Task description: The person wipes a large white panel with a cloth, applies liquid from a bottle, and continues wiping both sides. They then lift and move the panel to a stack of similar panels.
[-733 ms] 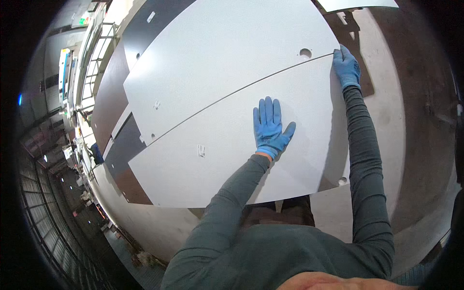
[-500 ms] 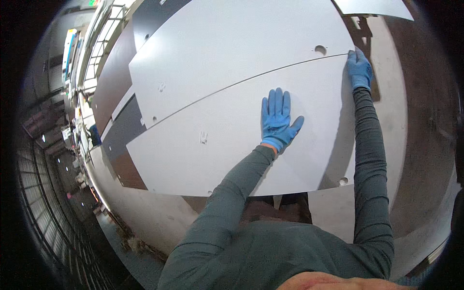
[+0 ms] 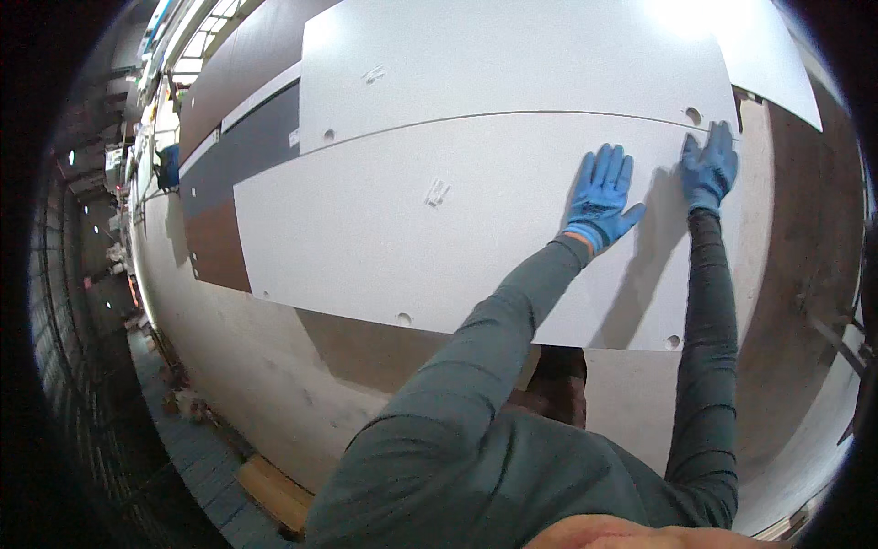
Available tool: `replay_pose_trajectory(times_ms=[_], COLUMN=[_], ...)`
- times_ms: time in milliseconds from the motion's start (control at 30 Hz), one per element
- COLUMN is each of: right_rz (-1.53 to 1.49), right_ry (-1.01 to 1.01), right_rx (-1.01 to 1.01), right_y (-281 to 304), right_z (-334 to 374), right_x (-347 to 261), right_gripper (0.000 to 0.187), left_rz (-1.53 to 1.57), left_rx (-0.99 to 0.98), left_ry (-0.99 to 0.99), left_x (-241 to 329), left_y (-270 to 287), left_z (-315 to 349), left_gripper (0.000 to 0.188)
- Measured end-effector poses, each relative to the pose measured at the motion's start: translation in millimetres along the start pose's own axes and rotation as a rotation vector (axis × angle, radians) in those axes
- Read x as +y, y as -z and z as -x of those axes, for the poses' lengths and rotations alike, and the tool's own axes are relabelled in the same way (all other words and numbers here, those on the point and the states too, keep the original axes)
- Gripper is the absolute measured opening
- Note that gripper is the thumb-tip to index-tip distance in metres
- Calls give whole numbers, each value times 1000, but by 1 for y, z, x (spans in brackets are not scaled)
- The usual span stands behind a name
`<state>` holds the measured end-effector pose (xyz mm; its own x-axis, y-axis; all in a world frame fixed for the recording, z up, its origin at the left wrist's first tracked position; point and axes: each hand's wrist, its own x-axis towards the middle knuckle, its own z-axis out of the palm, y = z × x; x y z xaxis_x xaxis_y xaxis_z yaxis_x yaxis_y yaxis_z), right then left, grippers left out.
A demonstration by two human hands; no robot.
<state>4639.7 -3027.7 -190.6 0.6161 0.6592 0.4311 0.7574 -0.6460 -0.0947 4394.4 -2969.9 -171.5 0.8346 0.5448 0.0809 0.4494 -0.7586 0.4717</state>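
Two white panels lie flat side by side, a thin seam between them. On the near white panel (image 3: 366, 242), toward its right end, my left hand (image 3: 601, 197) rests flat in a blue glove, fingers stretched out. My right hand (image 3: 709, 171), gloved alike, lies at that panel's far right corner. Its fingers are extended, their tips reaching the seam beside the far white panel (image 3: 512, 69). Neither hand grasps anything. The near panel bears a small label (image 3: 437, 191) and round holes along its front edge. A round hole (image 3: 693, 116) in the far panel is close to my right fingers.
Dark grey (image 3: 256, 137) and brown panels (image 3: 217, 252) show beneath and left of the white ones. Another white panel (image 3: 773, 59) lies at the far right. A pale concrete floor (image 3: 247, 352) runs along the front, with a wooden piece (image 3: 274, 489) at lower left.
My right hand has gone from curling around the right edge to lying stretched out on the panel. My left hand stays flat, now nearer the right hand. The view has turned and shifted.
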Motion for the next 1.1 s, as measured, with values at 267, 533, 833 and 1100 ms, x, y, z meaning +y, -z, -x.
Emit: replay_pose_trajectory(times_ms=[267,533,833,1100], right_rz=[-323,-420,-152,-102], right_ry=[321,783,733,771], right_rx=[-63,-183,-335,-400], right_y=[43,-4,-38,-20], right_z=[63,82,80,92], right_x=[-251,-537,-648,-662], right_gripper=[56,61,83,76], left_rz=[188,654,734,488], left_rx=[721,1296,1393,1047], left_ry=[600,1960,1834,1741], left_x=[-137,-350,-393,-375], left_y=[98,196,187,221], left_z=[183,489,514,534], left_gripper=[87,88,50,41])
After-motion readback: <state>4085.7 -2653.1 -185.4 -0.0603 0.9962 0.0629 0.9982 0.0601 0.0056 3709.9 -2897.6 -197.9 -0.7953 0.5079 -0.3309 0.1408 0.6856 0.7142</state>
